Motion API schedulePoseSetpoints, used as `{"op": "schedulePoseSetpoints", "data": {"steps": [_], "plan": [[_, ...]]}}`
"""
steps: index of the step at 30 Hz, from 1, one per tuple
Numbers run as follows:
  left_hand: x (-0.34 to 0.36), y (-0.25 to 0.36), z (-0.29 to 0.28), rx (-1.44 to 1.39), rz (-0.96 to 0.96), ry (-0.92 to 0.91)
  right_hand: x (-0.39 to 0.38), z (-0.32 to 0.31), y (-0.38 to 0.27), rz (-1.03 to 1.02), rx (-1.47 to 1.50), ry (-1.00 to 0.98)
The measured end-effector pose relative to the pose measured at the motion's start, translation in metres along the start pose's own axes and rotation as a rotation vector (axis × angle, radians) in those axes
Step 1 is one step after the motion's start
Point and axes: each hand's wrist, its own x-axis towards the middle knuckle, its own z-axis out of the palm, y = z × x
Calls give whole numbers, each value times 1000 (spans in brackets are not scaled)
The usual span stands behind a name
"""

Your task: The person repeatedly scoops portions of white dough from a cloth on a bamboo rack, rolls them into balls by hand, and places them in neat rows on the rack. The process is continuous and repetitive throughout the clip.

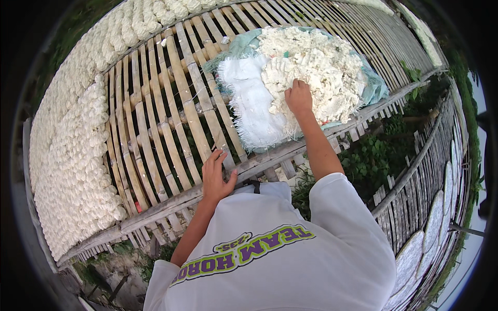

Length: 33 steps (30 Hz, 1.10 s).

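A wide mound of off-white, crumbly, dough-like mass (316, 70) lies on a white woven sheet (252, 101) with frayed edges, over a bluish-green sheet (374, 85). My right hand (299, 97) is at the mound's near side, its fingers curled in against the mass; their tips are partly hidden. My left hand (213, 175) rests near the front rail of the bamboo slat rack (174, 98), fingers stretched out and holding nothing.
Rows of off-white lumps (72, 171) cover the rack's left side and far edge. A wooden rail (254, 168) runs along the front. Green plants (371, 160) grow below. At the right stands another slatted rack (415, 176) with pale round sheets (410, 259).
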Motion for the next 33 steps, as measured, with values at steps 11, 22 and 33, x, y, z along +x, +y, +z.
{"op": "schedulePoseSetpoints", "data": {"steps": [11,22,33], "plan": [[0,5,-2,2,-33,30,-23,-17,0,-72,-83,-83],[3,6,-4,4,11,17,-61,-3,-21,85,221,-240],[1,4,-4,-22,12,38,-64,3,-31,97,76,-424]]}}
